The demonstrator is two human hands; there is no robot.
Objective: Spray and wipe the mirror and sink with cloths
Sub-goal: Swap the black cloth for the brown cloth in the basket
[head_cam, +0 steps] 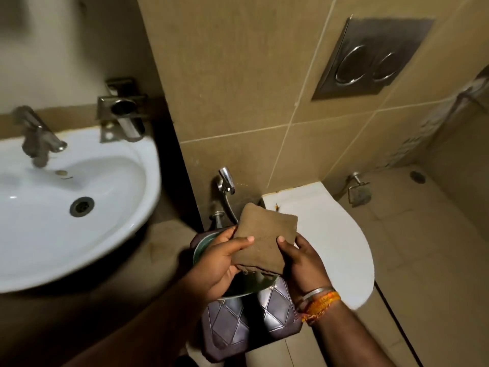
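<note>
— What carries everything here?

— The tiled floor [436, 234], beige. Directly on it stands a dark bin [246, 319] with a diamond pattern, right below the two grips.

— Anything else resting on it?

— A round drain [417, 177] is set into it, far up and to the right of the grips. Whether the white toilet [330, 234], just right of them, reaches the floor cannot be told.

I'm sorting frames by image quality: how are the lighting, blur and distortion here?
Head view: dim and warm overall, with dark shadow under the sink; the tap and the view's left edge are motion-blurred; the brown cloth held by the left hand and right hand is fairly sharp; wide-angle bending curves the wall tile lines; small glare spots on the flush plate.
</note>
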